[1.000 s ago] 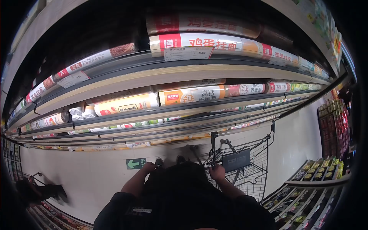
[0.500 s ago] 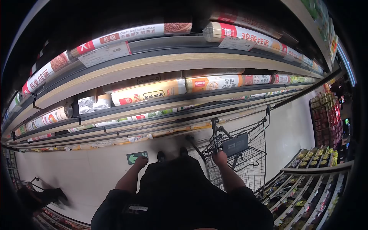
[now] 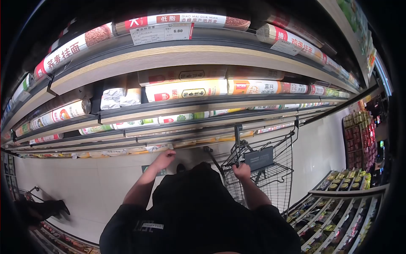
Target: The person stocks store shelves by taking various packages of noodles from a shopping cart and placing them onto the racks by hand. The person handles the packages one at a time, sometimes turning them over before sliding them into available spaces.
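My right hand (image 3: 241, 170) is closed round the handle of a wire shopping cart (image 3: 270, 163), which stands to my right. In front of my body, near the lower shelf edges, my left hand (image 3: 166, 157) is raised over the floor with its fingers curled; whether anything is in it is too small to tell. Ahead, packs of noodles lie on the shelves: a white and red pack (image 3: 69, 50) on the upper shelf, a yellow and white pack (image 3: 186, 89) and silvery-white packs (image 3: 120, 98) on the one below.
A price tag (image 3: 161, 34) hangs on the upper shelf edge. A green floor sign (image 3: 160, 172) lies partly behind my left forearm. At the lower left is another person (image 3: 40, 209) in dark clothes beside a cart. More stocked shelves (image 3: 338, 207) stand at the right.
The shelves have shifted rightward in view. My left hand has risen from beside my body toward the lower shelves. My right hand remains on the cart handle.
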